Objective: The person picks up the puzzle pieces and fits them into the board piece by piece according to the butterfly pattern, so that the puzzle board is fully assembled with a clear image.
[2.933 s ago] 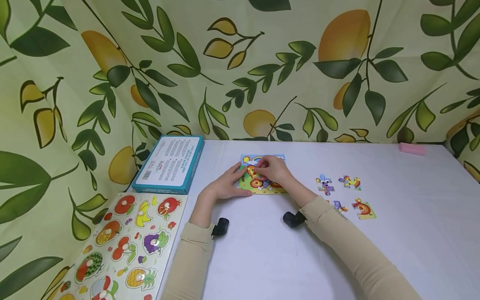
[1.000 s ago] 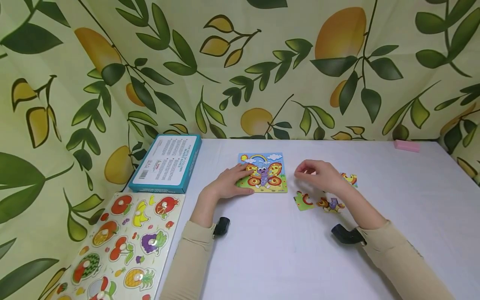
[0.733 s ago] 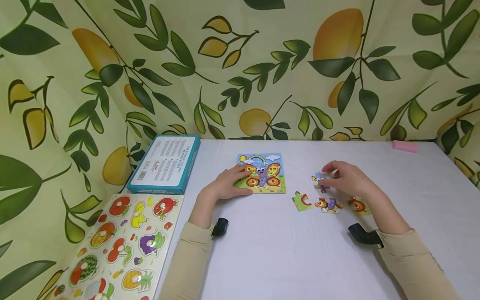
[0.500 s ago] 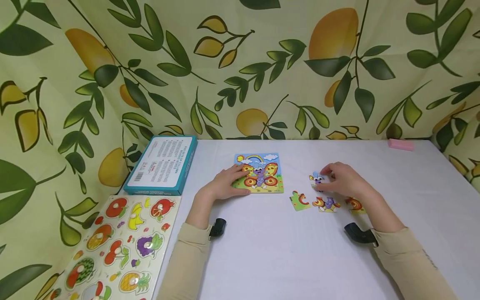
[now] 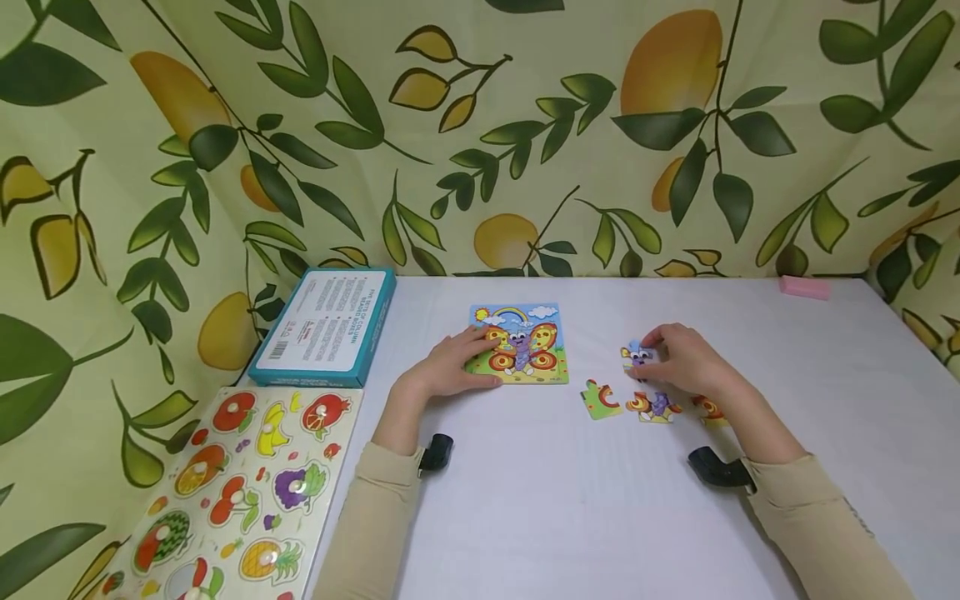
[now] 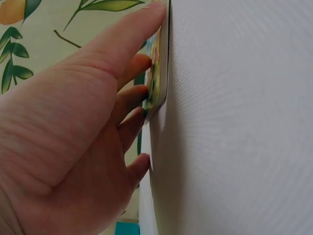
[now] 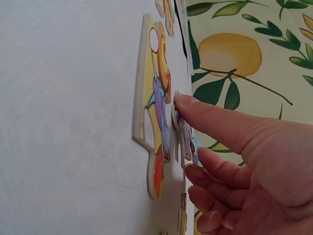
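My left hand (image 5: 446, 367) rests with extended fingers on the left side of a square butterfly puzzle (image 5: 551, 367). In the left wrist view its thumb lies along the puzzle's near edge and the fingertips are on the picture. To the right, my right hand (image 5: 686, 362) pinches a jigsaw piece (image 5: 637, 357) with the butterfly's face between thumb and index finger, low over the table. Nearer me lie a green jigsaw piece (image 5: 600, 401), a purple-bodied jigsaw piece (image 5: 653, 408) and a red-orange wing piece (image 5: 708, 408), partly hidden by the right wrist.
A teal-edged box (image 5: 330, 325) lies at the back left. In front of it is a wooden fruit peg puzzle (image 5: 311, 446). A pink block (image 5: 805, 287) sits near the back right edge, and a leaf-patterned curtain (image 5: 450, 192) hangs behind the white table (image 5: 525, 483).
My right hand has left the butterfly puzzle and moved right to the loose pieces, where it now pinches the face piece. My left hand has stayed on the puzzle.
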`<state>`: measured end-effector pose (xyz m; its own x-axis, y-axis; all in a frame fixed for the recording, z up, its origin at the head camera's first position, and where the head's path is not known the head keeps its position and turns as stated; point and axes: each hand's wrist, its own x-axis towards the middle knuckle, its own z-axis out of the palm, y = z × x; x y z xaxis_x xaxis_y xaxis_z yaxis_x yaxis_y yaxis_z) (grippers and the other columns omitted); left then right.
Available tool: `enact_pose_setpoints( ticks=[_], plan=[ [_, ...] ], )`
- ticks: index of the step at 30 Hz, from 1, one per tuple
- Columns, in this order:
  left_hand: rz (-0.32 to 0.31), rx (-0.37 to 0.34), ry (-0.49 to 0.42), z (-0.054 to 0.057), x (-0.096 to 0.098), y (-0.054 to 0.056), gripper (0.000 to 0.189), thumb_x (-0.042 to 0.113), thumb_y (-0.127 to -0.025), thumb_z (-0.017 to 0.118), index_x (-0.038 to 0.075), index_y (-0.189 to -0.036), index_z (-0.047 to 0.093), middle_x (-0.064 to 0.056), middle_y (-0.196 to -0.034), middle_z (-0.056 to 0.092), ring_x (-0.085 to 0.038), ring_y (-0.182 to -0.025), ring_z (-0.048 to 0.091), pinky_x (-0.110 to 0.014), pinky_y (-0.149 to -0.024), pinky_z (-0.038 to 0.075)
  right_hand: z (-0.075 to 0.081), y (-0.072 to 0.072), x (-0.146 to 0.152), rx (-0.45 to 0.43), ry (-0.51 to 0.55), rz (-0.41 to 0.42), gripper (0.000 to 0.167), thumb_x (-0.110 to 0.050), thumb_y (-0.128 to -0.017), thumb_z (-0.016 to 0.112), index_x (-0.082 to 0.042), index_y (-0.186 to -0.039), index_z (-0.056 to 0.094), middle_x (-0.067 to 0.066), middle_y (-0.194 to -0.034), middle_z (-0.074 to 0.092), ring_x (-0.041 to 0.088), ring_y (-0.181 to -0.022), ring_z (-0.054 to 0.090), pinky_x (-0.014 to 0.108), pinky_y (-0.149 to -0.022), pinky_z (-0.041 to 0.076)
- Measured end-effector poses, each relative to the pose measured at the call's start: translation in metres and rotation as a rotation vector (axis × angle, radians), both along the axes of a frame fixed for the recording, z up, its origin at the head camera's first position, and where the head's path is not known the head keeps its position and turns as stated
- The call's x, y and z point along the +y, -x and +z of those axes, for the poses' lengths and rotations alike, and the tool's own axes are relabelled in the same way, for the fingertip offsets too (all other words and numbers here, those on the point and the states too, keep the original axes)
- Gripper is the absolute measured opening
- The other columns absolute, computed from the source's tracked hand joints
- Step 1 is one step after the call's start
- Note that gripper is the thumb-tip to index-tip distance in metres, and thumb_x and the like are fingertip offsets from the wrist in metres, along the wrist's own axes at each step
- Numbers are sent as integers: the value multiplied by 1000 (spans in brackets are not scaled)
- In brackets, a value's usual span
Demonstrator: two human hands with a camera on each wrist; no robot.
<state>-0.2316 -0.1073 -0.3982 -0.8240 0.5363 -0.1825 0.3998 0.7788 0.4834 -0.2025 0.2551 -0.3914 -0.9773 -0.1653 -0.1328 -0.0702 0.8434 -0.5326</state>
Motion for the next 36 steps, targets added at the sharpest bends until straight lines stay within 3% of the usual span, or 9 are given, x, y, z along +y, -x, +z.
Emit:
enact_pose_setpoints(
  ticks=[8, 15, 18, 24, 27, 31, 36],
  plan=[
    [1, -6, 11, 1, 0, 1, 71, 45, -90, 67, 18, -150, 40, -2, -162, 19, -22, -149, 9, -45, -119, 7, 1, -1, -4, 0, 63, -20, 57, -30, -82, 80, 0, -118, 47, 17, -104, 55, 29, -89, 50, 35, -71, 44],
    [-3, -4, 20, 2, 0, 2, 72, 45, -90, 66, 17, -151, 40, -2, -162, 19, -21, -149, 9, -45, -119, 7, 4, 0, -10, 95, 165, -32, 32, -23, -93, 68, -3, -116, 56, 16, -108, 62, 29, -93, 56, 33, -75, 49],
    [3, -8, 20, 2, 0, 2, 71, 45, -90, 66, 18, -151, 40, -2, -162, 19, -21, -149, 9, -44, -119, 7, 4, -1, -16, 100, 238, -48, 34, -30, -95, 66, -5, -116, 59, 13, -105, 65, 27, -93, 58, 28, -75, 49],
    [11, -16, 14, 3, 4, 0, 71, 45, -90, 66, 19, -150, 41, -1, -162, 19, -20, -149, 9, -44, -119, 6, 1, -2, -32, -35, 387, -95, 43, -42, -92, 67, -7, -117, 60, 5, -99, 71, 24, -94, 58, 31, -78, 45],
    [19, -11, 20, 3, 4, 0, 70, 45, -90, 67, 20, -150, 42, 0, -161, 20, -20, -149, 10, -44, -119, 7, -3, 2, -42, -109, 472, -119, 46, -43, -90, 69, -6, -117, 61, 2, -98, 74, 18, -96, 62, 26, -81, 48],
    [19, 4, 16, 2, 4, 0, 69, 45, -90, 67, 19, -149, 43, -1, -161, 22, -21, -149, 12, -44, -119, 8, -5, 12, -63, -178, 609, -132, 43, -35, -91, 70, -3, -117, 60, 2, -100, 74, 11, -95, 66, 18, -81, 52],
    [20, 5, 16, 2, 3, 0, 69, 45, -89, 67, 19, -149, 43, -1, -161, 22, -21, -148, 12, -45, -119, 8, -7, 29, -93, -237, 761, -125, 35, -21, -92, 70, 2, -115, 58, 2, -95, 73, 9, -84, 67, 20, -77, 55]
  ],
)
